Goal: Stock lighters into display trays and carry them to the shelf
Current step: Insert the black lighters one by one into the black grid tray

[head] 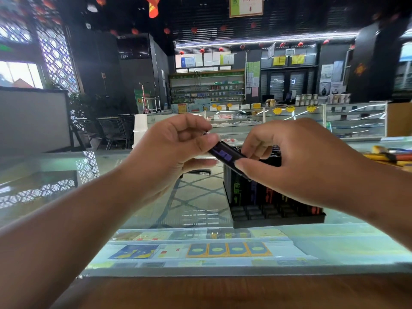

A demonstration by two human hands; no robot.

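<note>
1. The left hand has its thumb and bent forefinger pinched narrowly on the upper end of a black lighter with purple print. The other fingers curl loosely beneath.
2. The right hand has its thumb tip below and its curled fingers above, pinching the lower end of the same lighter.
3. The lighter is held in the air between both hands. It is tilted, high end to the left and low end to the right, above the rear left part of the tray.
4. The black display tray stands on the glass counter, under the right hand. Upright lighters with green, purple and orange print fill its rear rows. The rows nearest the camera show bare cells.
5. A loose lighter lies flat on the glass just left of the tray, partly hidden by the left hand.
6. Packets lie in rows beneath the glass.
7. A wooden edge borders the near side of the counter.
8. Yellow and orange tools lie on the counter at the far right.
</note>
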